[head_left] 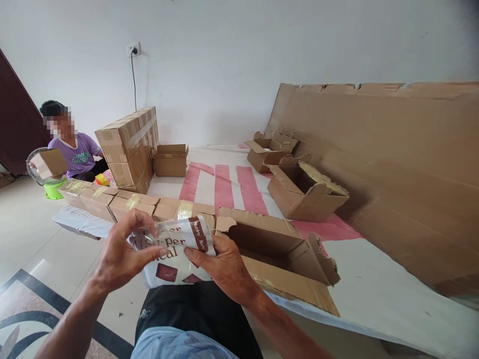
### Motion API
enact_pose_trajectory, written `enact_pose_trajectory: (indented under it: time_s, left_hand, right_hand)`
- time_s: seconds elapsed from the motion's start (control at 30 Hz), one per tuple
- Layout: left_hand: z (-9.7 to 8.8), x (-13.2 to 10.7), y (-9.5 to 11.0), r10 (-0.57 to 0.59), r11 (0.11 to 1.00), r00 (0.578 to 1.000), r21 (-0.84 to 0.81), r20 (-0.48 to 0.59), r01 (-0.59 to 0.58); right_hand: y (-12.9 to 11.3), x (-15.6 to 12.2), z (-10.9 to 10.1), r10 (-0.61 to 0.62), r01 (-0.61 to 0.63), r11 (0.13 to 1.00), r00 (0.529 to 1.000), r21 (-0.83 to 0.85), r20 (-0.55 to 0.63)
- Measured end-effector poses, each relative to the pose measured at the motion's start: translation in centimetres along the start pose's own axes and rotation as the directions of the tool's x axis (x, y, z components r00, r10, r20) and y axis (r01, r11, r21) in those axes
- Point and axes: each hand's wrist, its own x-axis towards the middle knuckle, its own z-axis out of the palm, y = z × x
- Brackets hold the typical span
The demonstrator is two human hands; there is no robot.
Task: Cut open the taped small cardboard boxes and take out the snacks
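A white printed food pouch [175, 271] with brown lettering is held above my lap. My left hand [127, 249] grips its left end, thumb on the front and fingers over the top edge. At the other end my right hand [224, 264] pinches the pouch, its thumb lying across the front. Just beyond and to the right, an open cardboard box [288, 279] stands with its flaps up; what I can see of its inside shows bare cardboard. Taped boxes [138, 205] form a row directly behind the pouch.
Two open boxes [303, 192] stand at the back right, before a large leaning cardboard sheet [381, 164]. Stacked taped boxes [127, 149] and a small box [170, 160] are at the back left. On the far left, a seated person [80, 152] holds a box [52, 163].
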Motion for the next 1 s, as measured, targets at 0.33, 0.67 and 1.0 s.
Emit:
enact_pose_trajectory:
  time_s: [0.33, 0.67, 1.0]
  left_hand:
    - [0.0, -0.3, 0.4, -0.04, 0.999, 0.999, -0.036, -0.033, 0.039]
    - [1.5, -0.8, -1.1, 0.128, 0.971, 0.991, 0.206, -0.035, -0.118]
    - [1.7, -1.1, -0.3, 0.031, 0.995, 0.995, 0.096, -0.096, -0.022]
  right_hand:
    - [-0.1, 0.3, 0.3, 0.019, -0.019, 1.0, 1.0, 0.015, -0.015]
    - [-0.6, -0.3, 0.3, 0.145, -0.147, 0.988, 0.989, 0.049, 0.039]
    - [-0.1, 0.0, 0.3, 0.062, -0.062, 0.998, 0.998, 0.004, 0.028]
